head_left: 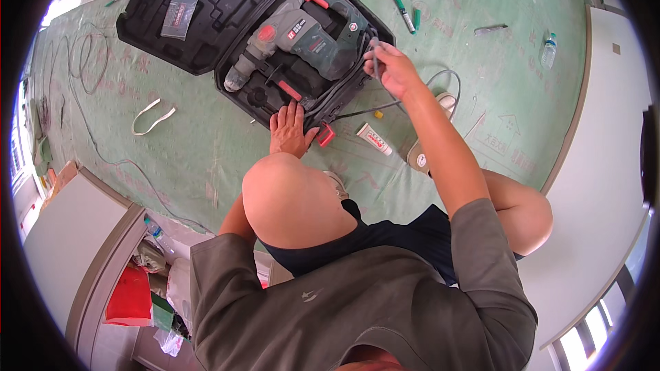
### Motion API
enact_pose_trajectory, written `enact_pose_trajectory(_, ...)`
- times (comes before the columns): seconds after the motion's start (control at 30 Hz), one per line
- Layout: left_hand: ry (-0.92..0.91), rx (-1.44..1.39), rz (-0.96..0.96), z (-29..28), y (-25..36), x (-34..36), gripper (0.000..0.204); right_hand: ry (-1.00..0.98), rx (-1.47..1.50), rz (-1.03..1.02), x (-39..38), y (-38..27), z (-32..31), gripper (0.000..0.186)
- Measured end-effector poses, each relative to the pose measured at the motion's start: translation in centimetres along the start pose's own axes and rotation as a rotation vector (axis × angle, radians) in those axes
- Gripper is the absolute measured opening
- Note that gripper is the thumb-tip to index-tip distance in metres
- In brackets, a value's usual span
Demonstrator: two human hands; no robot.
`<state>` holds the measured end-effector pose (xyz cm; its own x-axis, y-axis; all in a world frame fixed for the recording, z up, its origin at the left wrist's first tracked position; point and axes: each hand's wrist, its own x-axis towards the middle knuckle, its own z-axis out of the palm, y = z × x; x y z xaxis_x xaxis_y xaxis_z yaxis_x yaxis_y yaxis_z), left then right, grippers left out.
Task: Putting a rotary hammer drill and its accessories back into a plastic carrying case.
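A grey and dark-green rotary hammer point(315, 49) with red accents lies in an opened black carrying case point(237, 99). Its black power cord point(335, 96) is tucked along the near side of the case, and a loose length trails out over the floor. My left hand point(290, 130) rests flat on the near edge of the case, fingers stretched out and holding nothing. Over the case's right corner, my right hand point(393, 72) pinches part of the cord. A red case latch point(326, 135) hangs beside my left hand.
A white tube point(374, 139) lies near my foot. Green markers point(402, 10), a plastic bottle point(549, 51) and a white strap point(152, 117) are scattered on the green floor covering. A clear packet point(180, 12) lies in the lid. White panels point(612, 130) stand at the right.
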<state>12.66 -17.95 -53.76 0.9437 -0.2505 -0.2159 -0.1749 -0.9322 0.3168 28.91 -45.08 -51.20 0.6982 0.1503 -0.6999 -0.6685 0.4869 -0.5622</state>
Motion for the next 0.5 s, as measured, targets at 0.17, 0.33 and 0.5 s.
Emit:
enact_pose_trajectory(0.17,0.000,0.046,0.020,0.1,0.1,0.3,0.073,0.307,-0.524,-0.058,2.9,0.8,2.0,0.026)
enact_pose_trajectory(0.33,0.014,0.021,0.023,0.3,-0.1,0.1,0.072,0.445,-0.586,0.064,3.9,1.9,3.0,0.032)
enact_pose_trajectory(0.5,0.021,0.018,0.025,0.4,0.0,0.1,0.071,0.531,-0.618,0.113,5.0,1.4,2.9,0.036)
